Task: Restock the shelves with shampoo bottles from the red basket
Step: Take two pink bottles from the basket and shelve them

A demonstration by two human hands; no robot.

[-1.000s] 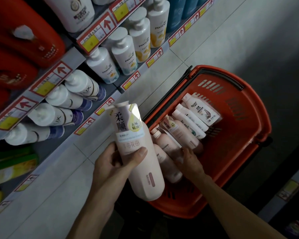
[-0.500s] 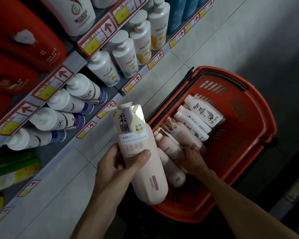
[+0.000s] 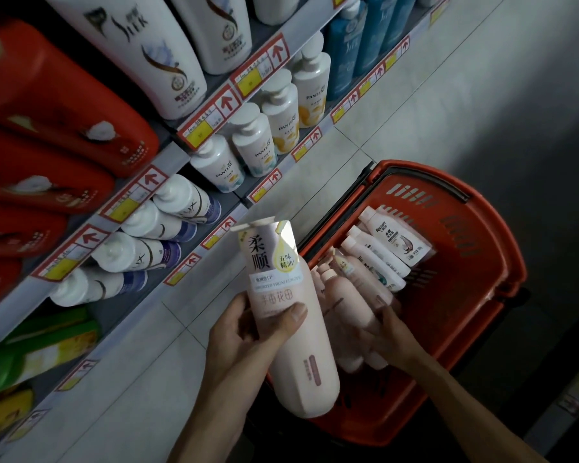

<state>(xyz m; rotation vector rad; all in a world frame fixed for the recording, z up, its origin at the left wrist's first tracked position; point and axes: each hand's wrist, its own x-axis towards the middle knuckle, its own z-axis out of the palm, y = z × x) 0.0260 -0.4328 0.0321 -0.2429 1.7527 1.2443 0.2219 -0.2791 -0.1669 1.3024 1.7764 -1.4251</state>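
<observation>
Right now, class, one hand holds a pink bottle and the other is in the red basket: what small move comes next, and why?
Probably lift the second pink bottle out of the red basket: the right hand curls round it there, and the left hand grips the first bottle.

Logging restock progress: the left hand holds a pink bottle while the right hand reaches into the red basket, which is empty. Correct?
Not empty: the head view shows the red basket holding several bottles. The left hand does hold a pink bottle, and the right hand reaches in, gripping a second pink bottle.
</observation>
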